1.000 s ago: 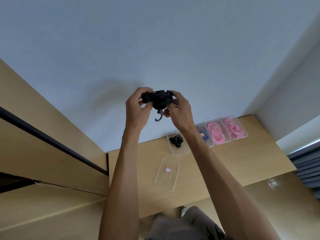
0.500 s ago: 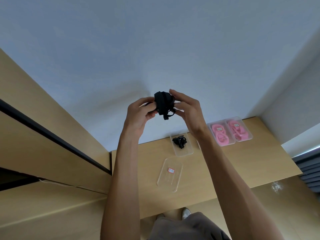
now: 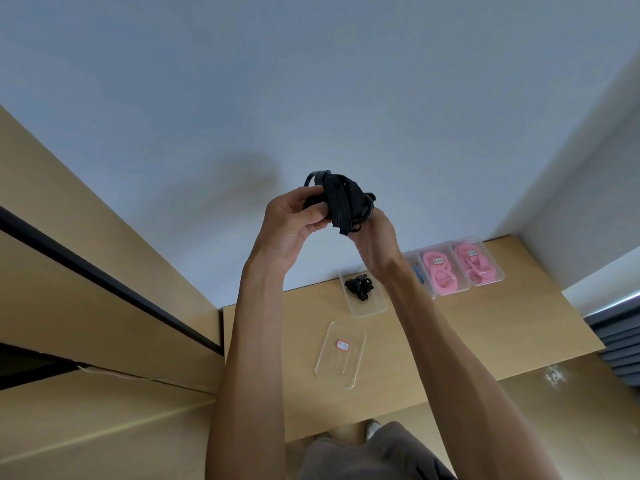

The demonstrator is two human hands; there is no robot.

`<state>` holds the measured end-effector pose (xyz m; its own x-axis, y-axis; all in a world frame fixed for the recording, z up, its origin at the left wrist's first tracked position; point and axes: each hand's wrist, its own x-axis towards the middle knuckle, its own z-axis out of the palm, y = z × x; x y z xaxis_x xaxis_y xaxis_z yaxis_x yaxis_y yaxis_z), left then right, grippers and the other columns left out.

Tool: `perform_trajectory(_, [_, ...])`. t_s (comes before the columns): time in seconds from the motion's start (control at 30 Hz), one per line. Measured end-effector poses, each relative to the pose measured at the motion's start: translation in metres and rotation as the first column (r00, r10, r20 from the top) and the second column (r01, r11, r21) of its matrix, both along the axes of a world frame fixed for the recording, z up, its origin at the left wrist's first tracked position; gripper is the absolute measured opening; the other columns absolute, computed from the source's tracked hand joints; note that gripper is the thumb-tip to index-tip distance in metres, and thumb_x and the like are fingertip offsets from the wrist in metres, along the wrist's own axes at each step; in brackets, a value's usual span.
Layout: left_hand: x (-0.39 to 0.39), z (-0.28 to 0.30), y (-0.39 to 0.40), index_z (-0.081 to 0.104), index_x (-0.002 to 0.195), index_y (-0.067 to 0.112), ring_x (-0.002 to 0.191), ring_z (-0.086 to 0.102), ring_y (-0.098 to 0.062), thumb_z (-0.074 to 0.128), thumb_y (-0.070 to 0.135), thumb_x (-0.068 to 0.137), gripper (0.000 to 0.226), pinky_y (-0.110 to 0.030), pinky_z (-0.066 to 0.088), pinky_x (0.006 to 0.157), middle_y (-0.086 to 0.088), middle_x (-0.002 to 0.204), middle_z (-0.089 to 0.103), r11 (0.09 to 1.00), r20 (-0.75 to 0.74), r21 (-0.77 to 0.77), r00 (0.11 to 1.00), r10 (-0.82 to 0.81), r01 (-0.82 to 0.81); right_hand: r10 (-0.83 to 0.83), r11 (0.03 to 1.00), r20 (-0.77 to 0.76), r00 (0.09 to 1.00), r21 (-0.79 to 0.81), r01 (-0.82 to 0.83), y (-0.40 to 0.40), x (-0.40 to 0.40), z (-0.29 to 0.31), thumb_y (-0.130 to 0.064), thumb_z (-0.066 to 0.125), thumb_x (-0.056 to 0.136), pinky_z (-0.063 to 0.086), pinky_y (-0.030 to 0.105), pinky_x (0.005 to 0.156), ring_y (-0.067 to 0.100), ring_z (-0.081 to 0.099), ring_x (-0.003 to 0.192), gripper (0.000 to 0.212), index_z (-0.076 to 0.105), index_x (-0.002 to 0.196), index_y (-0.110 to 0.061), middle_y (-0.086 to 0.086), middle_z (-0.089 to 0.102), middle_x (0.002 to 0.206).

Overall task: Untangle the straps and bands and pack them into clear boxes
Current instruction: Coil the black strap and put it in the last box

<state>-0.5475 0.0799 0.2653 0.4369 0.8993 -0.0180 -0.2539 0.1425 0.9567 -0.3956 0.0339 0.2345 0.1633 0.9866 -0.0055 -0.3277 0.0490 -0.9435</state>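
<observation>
- Pale blue-grey wall [image 3: 311, 81] fills the upper field; a light wooden worktop [image 3: 485, 334] abuts it below, with wooden panelling [image 3: 86, 237] at the left.
- Left hand [image 3: 294, 220]: raised in front of the wall, fingers curled, grip closed on the left side of a bundled black strap [image 3: 341, 199].
- Right hand [image 3: 375, 237]: raised opposite the left, its grip pinching the right, lower side of the same bundle, where a dark ring-shaped part shows.
- Black strap: held between both hands, well above the worktop, wound into a compact bundle with a loop protruding at the top and a short end hanging below.
- Open clear box [image 3: 375, 303]: on the worktop near the wall, containing a second small black strap bundle [image 3: 360, 286].
- Clear lid [image 3: 341, 355]: lies flat nearer the person, just apart from the open box, bearing a small red-and-white label [image 3: 343, 345].
- Closed clear boxes with pink bands [image 3: 441, 275] [image 3: 476, 266]: side by side against the wall at the right, each labelled; a further box with blue contents [image 3: 417, 271] is partly hidden behind the right forearm.
- Lower edge: the person's grey garment [image 3: 374, 455] and shoes [image 3: 372, 427].
</observation>
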Motion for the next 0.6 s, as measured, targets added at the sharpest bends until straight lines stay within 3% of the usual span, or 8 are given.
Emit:
perform_trajectory(0.03, [-0.001, 0.0, 0.001, 0.072, 0.107, 0.003, 0.091, 0.066, -0.032, 0.069, 0.004, 0.077, 0.03, -0.048, 0.053, 0.092, -0.016, 0.094, 0.072, 1.0, -0.01, -0.013, 1.0, -0.001, 0.001, -0.103, 0.995, 0.105, 0.989, 0.01, 0.103, 0.0, -0.001, -0.001, -0.017, 0.047, 0.077, 0.047, 0.037, 0.081, 0.015, 0.059, 0.084, 0.025, 0.069, 0.083, -0.009, 0.014, 0.066, 0.084])
perform_trajectory(0.1, [-0.004, -0.002, 0.002, 0.073, 0.106, -0.001, 0.096, 0.062, -0.038, 0.068, 0.003, 0.077, 0.029, -0.061, 0.046, 0.101, -0.023, 0.101, 0.067, 0.998, -0.034, -0.043, 0.999, -0.039, 0.038, -0.242, 0.969, 0.242, 0.94, 0.098, 0.225, 0.002, 0.002, 0.0, -0.014, 0.048, 0.077, 0.049, 0.041, 0.094, 0.016, 0.062, 0.108, 0.038, 0.069, 0.106, -0.024, -0.005, 0.069, 0.11])
perform_trajectory(0.13, [-0.006, -0.003, 0.002, 0.072, 0.106, -0.003, 0.097, 0.061, -0.04, 0.067, 0.003, 0.078, 0.029, -0.065, 0.044, 0.102, -0.025, 0.104, 0.065, 0.996, -0.045, -0.046, 0.996, -0.077, 0.075, -0.223, 0.971, 0.275, 0.935, 0.15, 0.187, 0.004, 0.005, 0.001, -0.012, 0.048, 0.082, 0.044, 0.041, 0.106, 0.016, 0.055, 0.127, 0.047, 0.062, 0.123, -0.027, -0.008, 0.063, 0.129])
perform_trajectory(0.2, [-0.008, -0.003, 0.001, 0.07, 0.108, -0.006, 0.098, 0.06, -0.043, 0.066, 0.002, 0.08, 0.03, -0.068, 0.043, 0.1, -0.028, 0.107, 0.063, 0.989, -0.064, -0.034, 0.987, -0.146, 0.144, -0.082, 0.978, 0.306, 0.949, 0.209, 0.017, 0.008, 0.008, 0.0, -0.006, 0.051, 0.091, 0.038, 0.044, 0.116, 0.015, 0.045, 0.141, 0.054, 0.053, 0.142, -0.022, -0.005, 0.052, 0.148])
perform_trajectory(0.3, [-0.009, -0.004, 0.002, 0.067, 0.114, -0.009, 0.096, 0.061, -0.044, 0.065, 0.003, 0.083, 0.032, -0.065, 0.047, 0.095, -0.029, 0.106, 0.063, 0.987, -0.07, -0.012, 0.984, -0.162, 0.161, 0.024, 0.982, 0.288, 0.957, 0.171, -0.076, 0.008, 0.008, -0.005, -0.009, 0.051, 0.095, 0.052, 0.053, 0.101, 0.024, 0.059, 0.128, 0.038, 0.066, 0.13, -0.013, 0.006, 0.064, 0.136])
perform_trajectory(0.43, [-0.01, -0.002, 0.003, 0.072, 0.112, 0.003, 0.075, 0.068, -0.025, 0.068, 0.008, 0.08, 0.033, -0.028, 0.054, 0.067, -0.01, 0.086, 0.072, 0.999, -0.111, 0.026, 0.993, -0.043, 0.046, 0.025, 0.992, 0.236, 0.972, 0.115, -0.053, 0.008, 0.002, -0.01, 0.001, 0.057, 0.089, 0.059, 0.041, 0.076, 0.027, 0.072, 0.092, 0.024, 0.072, 0.107, -0.002, 0.012, 0.075, 0.099])
perform_trajectory(0.53, [-0.001, -0.01, 0.009, 0.074, 0.106, 0.005, 0.072, 0.067, -0.022, 0.07, 0.003, 0.082, 0.025, -0.027, 0.056, 0.071, -0.01, 0.084, 0.072, 0.982, -0.06, 0.033, 0.981, 0.186, -0.184, -0.052, 0.998, 0.216, 0.975, -0.033, 0.06, 0.005, -0.013, -0.02, 0.004, 0.052, 0.089, 0.054, 0.031, 0.068, 0.02, 0.07, 0.074, 0.023, 0.071, 0.099, -0.006, 0.007, 0.073, 0.086])
perform_trajectory(0.6, [0.005, -0.019, 0.013, 0.075, 0.1, 0.006, 0.071, 0.067, -0.022, 0.068, -0.002, 0.082, 0.02, -0.031, 0.058, 0.073, -0.009, 0.082, 0.072, 0.931, -0.118, 0.109, 0.925, 0.36, -0.348, -0.062, 0.991, 0.29, 0.955, -0.094, 0.093, 0.001, -0.022, -0.027, -0.002, 0.052, 0.094, 0.055, 0.03, 0.065, 0.019, 0.068, 0.065, 0.019, 0.069, 0.103, -0.004, 0.01, 0.073, 0.086])
